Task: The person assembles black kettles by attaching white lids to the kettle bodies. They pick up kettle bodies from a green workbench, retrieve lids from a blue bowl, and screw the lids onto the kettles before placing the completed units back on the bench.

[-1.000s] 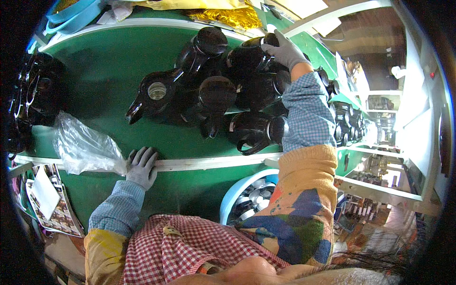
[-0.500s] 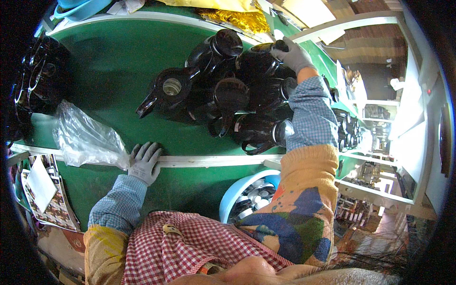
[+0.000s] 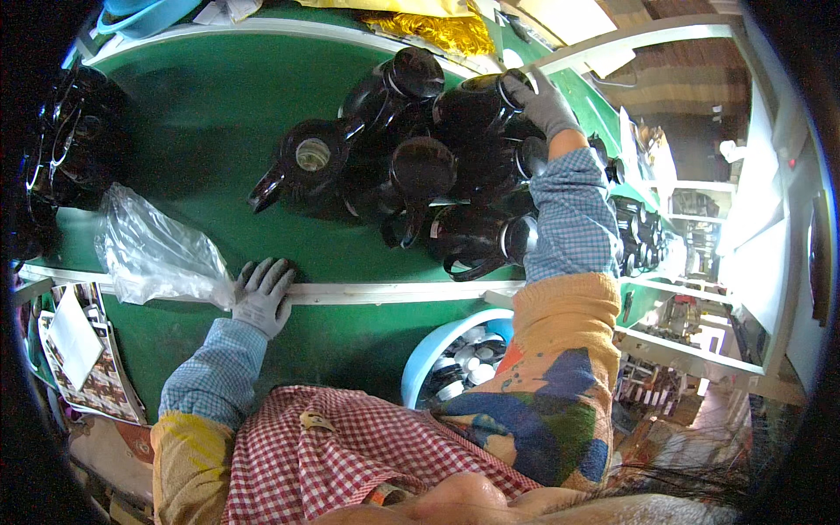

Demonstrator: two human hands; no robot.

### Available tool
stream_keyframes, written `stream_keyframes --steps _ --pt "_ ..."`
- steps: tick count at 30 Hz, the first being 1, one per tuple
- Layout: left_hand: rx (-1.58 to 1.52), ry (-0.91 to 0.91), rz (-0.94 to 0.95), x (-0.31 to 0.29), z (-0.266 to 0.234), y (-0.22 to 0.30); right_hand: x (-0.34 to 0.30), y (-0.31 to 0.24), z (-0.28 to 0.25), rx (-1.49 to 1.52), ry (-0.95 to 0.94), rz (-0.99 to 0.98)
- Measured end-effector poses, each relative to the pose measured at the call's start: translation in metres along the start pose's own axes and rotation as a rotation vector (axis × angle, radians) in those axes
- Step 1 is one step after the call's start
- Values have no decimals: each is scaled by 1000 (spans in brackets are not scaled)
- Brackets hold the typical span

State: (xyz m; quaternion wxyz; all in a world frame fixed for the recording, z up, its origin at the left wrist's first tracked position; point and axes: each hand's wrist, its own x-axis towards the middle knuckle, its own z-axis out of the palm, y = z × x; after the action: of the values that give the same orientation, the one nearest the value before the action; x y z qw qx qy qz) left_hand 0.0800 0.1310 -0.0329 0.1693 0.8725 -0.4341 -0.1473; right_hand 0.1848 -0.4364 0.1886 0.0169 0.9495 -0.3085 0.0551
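Several glossy black jugs with handles stand or lie crowded together on the green work surface. My right hand [image 3: 544, 103], in a grey glove, reaches to the far right of the group, its fingers bent over the rimmed end of a black jug [image 3: 472, 103] lying on its side. One upright jug [image 3: 302, 166] has its round mouth uncovered, its spout aimed left. Also gloved, my left hand [image 3: 262, 293] rests on the white rail with fingers spread. Beside that hand lies a clear plastic bag [image 3: 157, 249], one end touching the glove.
A light blue basin [image 3: 416, 359] of black and white caps sits near my right forearm. More black jugs [image 3: 83, 140] stand at the far left. Golden tinsel [image 3: 437, 33] lies at the back, and printed sheets [image 3: 92, 359] hang at the left. Further jugs [image 3: 634, 232] line the right.
My right hand's fingers have shifted slightly on the far jug, and more of its rim shows. The left hand stays on the rail; the whole view has moved a little.
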Motion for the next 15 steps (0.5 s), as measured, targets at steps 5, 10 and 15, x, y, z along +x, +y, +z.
stream_keyframes --steps 5,10,15 --pt "12 11 -11 -4 4 -1 -10 -42 -33 -167 -263 123" --pt "-2 2 5 -1 3 -1 -1 -1 -12 65 -30 56" --pt "10 -11 -10 -3 0 1 3 -7 -22 -28 -30 193"
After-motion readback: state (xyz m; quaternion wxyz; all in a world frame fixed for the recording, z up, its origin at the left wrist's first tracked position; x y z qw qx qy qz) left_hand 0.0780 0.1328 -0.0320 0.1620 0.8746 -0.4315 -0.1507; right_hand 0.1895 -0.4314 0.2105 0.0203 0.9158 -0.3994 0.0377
